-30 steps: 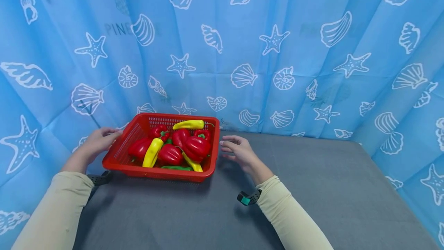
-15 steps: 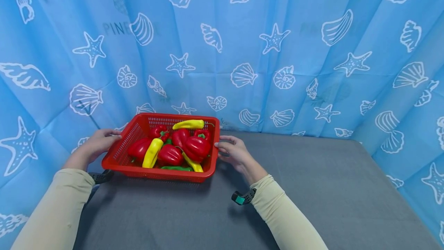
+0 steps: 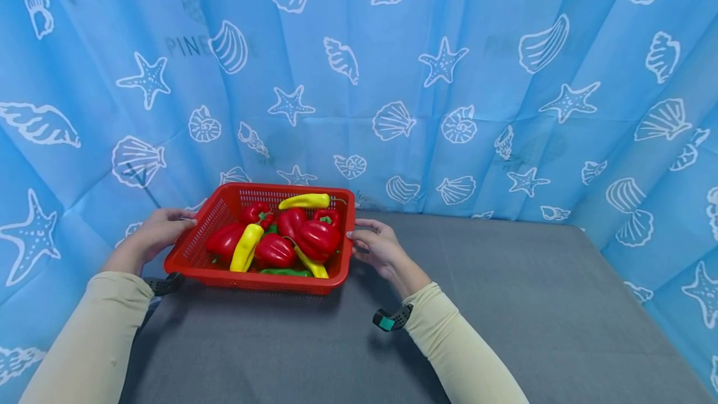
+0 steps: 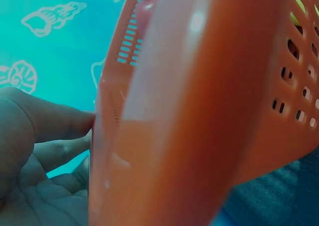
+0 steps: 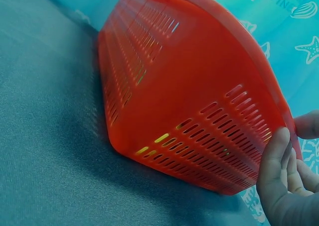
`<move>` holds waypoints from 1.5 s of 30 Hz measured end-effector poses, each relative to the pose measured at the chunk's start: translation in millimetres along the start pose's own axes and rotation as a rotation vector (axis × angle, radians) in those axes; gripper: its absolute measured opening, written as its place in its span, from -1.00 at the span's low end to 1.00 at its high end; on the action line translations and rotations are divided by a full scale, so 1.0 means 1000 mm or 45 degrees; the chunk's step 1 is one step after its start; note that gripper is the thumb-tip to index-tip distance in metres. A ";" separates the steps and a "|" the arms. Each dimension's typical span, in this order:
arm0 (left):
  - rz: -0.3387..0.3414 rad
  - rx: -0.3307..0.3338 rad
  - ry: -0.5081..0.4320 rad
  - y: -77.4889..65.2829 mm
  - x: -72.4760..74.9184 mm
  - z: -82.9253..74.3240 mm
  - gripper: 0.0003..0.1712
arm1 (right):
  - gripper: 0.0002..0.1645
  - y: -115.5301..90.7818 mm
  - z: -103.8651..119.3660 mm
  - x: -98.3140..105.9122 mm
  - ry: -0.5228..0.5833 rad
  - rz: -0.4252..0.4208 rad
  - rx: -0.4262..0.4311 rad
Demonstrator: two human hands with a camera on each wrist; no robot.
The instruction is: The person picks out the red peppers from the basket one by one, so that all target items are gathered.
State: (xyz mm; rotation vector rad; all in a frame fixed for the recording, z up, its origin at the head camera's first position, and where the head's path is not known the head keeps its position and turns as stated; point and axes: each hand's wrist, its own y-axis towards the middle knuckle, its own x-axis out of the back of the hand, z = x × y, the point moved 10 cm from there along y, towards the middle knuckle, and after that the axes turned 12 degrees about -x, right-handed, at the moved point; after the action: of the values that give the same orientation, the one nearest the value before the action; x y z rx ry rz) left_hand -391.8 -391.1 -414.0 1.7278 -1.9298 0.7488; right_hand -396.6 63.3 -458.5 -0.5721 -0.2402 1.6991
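Observation:
A red plastic basket (image 3: 255, 280) with slotted walls sits left of centre in the head view. Inside lie several red bell peppers (image 3: 276, 250), long yellow peppers (image 3: 247, 248) and a partly hidden green pepper (image 3: 286, 272). My left hand (image 3: 159, 234) holds the basket's left rim, its fingertips right at the edge in the left wrist view. On the opposite side, my right hand (image 3: 382, 248) pinches the right rim. The right wrist view shows its thumb at the rim and its fingers (image 5: 274, 159) bent against the outer wall.
A grey cloth-covered table (image 3: 493, 304) extends in front of the basket and to its right. Close behind the basket hangs a blue curtain (image 3: 392, 161) with white shells and starfish, which also runs along both sides. Each wrist wears a dark band (image 3: 392, 318).
My right hand has moved left from beside the basket to its right rim and taken hold there. My left hand and the basket have stayed nearly still.

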 end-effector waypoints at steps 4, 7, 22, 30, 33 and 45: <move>-0.004 0.013 -0.009 -0.001 -0.001 -0.001 -0.20 | -0.42 0.001 -0.001 0.001 0.011 -0.004 0.009; 0.008 0.011 -0.016 -0.003 -0.002 -0.002 -0.20 | -0.42 0.001 -0.001 0.002 0.015 -0.008 0.006; 0.060 -0.026 -0.031 -0.007 -0.015 -0.015 -0.25 | -0.42 -0.008 0.006 0.019 -0.023 -0.002 0.005; 0.118 -0.065 -0.051 -0.011 -0.033 -0.029 -0.27 | -0.42 -0.015 0.010 0.041 -0.058 -0.023 0.016; 0.125 -0.065 -0.078 -0.012 -0.040 -0.032 -0.28 | -0.41 -0.017 0.010 0.050 -0.074 -0.028 0.011; 0.123 -0.143 -0.148 -0.015 -0.068 -0.053 -0.34 | -0.37 -0.027 0.010 0.083 -0.140 -0.068 0.011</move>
State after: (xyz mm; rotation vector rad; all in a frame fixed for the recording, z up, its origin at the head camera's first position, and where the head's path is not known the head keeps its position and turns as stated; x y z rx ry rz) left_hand -369.8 -305.8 -416.3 1.6539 -2.1035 0.5727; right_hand -387.4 151.2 -457.1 -0.4626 -0.3242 1.6807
